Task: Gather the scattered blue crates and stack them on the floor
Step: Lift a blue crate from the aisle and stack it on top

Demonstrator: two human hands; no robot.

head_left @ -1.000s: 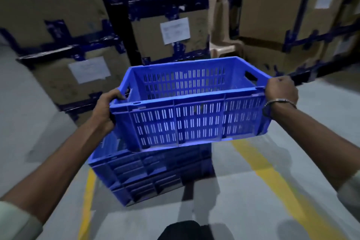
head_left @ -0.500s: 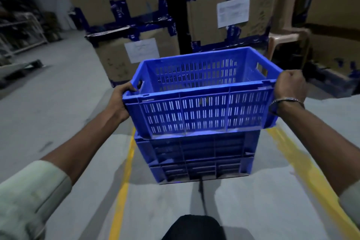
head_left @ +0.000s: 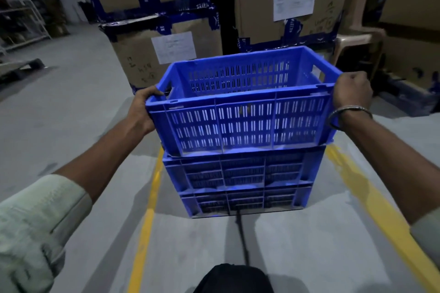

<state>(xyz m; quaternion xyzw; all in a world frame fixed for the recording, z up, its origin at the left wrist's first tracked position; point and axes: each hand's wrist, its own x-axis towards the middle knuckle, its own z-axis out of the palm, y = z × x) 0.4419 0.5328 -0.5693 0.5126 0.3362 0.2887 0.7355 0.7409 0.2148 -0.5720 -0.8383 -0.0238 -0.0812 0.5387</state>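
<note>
A blue slotted crate (head_left: 242, 123) sits level on top of a stack of blue crates (head_left: 240, 183) standing on the grey floor. The top crate looks empty inside. My left hand (head_left: 142, 109) grips its left rim by the handle hole. On the other side, my right hand (head_left: 352, 93), with a metal bangle on the wrist, is closed over the right rim. The stack below shows two layers; its far side is hidden.
Tall cardboard boxes (head_left: 152, 54) with blue tape and paper labels stand right behind the stack. A beige plastic chair (head_left: 357, 38) is at the back right. Two yellow floor lines (head_left: 145, 221) run either side of the stack. A metal rack (head_left: 21, 21) stands far left.
The held crate came down from a tilted position in the air onto the stack and now lies square on it. Both hands kept their hold on its rims.
</note>
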